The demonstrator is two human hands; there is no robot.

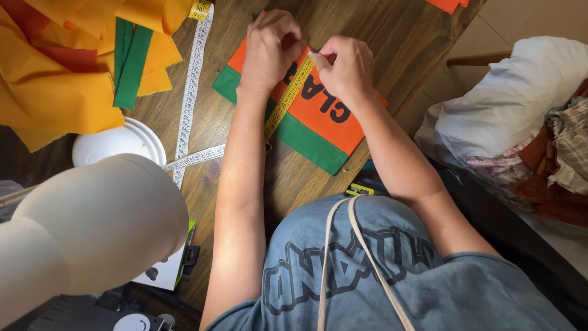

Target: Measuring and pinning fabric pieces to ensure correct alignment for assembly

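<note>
The orange rectangular cloth panel with a green border strip and black lettering (318,119) is lying flat on the dark brown wooden table (392,37), and it is serving as the landmark here. The left hand (269,52) is resting over the panel's far end with its fingers curled shut in a pinch, though the thing pinched is hidden under the fingers. The right hand (346,67) is sitting just beside it over the panel's upper edge, its grip closed on the end of a yellow flexible measuring tape (288,98). That yellow tape is running diagonally across the panel, between the two hands, and is trailing off the green border onto the bare wood. Left of the panel, a white cloth measuring tape (191,79) is lying along the table, well apart from both hands. Farther left, loose pieces of yellow-orange fabric (55,92) are heaped with a folded green fabric strip (128,61) on top. Near the panel's lower left, a round white lid (119,144) is sitting beside a cream-coloured lamp shade (92,227). To the right of the panel, beyond the table edge, a white stuffed bag (508,104) is lying against a pile of mixed clothing (557,153).
</note>
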